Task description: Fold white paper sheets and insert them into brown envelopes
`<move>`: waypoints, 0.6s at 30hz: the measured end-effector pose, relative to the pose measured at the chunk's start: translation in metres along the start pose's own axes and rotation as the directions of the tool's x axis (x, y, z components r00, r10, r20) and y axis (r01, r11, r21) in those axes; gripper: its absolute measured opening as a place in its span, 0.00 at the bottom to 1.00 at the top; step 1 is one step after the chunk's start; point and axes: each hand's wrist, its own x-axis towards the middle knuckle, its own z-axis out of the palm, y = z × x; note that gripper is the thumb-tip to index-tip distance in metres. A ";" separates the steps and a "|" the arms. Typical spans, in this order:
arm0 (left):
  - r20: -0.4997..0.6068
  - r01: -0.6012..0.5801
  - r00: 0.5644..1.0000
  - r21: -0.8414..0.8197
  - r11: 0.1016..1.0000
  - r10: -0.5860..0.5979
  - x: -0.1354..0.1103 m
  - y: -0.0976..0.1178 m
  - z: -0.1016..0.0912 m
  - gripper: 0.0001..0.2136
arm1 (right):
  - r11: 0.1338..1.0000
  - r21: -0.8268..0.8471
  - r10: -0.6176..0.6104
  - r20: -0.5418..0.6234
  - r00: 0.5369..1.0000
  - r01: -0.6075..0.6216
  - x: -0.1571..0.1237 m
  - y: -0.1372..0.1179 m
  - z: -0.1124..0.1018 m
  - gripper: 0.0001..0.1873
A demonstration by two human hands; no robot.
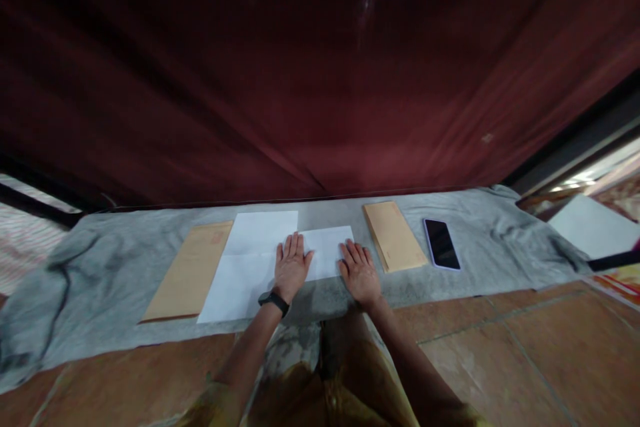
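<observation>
A sheet of white paper (325, 247), apparently folded, lies in front of me. My left hand (291, 267) rests flat with fingers spread over its left end and the edge of a larger creased white sheet (237, 280). On the folded paper's right end lies my right hand (360, 272), palm down and fingers extended. To the left, a brown envelope (193, 267) is partly next to or under the larger sheet. A stack of brown envelopes (396, 237) sits just right of my right hand.
A phone (442, 244) with a dark screen and pale purple case lies right of the envelopes. Everything rests on a grey cloth (505, 247). Dark red fabric (320, 100) hangs behind it. Brown floor tiles (500, 353) show in front.
</observation>
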 end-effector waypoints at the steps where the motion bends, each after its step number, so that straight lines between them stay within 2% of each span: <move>1: -0.002 0.001 1.000 0.002 1.000 -0.001 -0.001 -0.001 0.000 0.29 | 1.000 0.003 0.005 0.003 1.000 -0.005 0.001 0.000 -0.001 0.26; 6: -0.006 0.012 1.000 -0.014 1.000 -0.012 -0.003 -0.001 0.000 0.29 | 0.999 0.010 0.052 -0.014 0.999 -0.052 0.020 -0.010 -0.001 0.25; 12: -0.011 0.013 1.000 -0.016 1.000 -0.013 -0.002 -0.002 -0.003 0.29 | 0.995 0.045 -0.090 0.036 0.995 0.088 0.056 -0.035 0.014 0.24; 18: -0.029 0.009 1.000 -0.030 1.000 -0.010 -0.003 -0.004 -0.001 0.29 | 0.997 0.008 -0.073 0.006 0.997 0.073 0.062 -0.027 0.022 0.24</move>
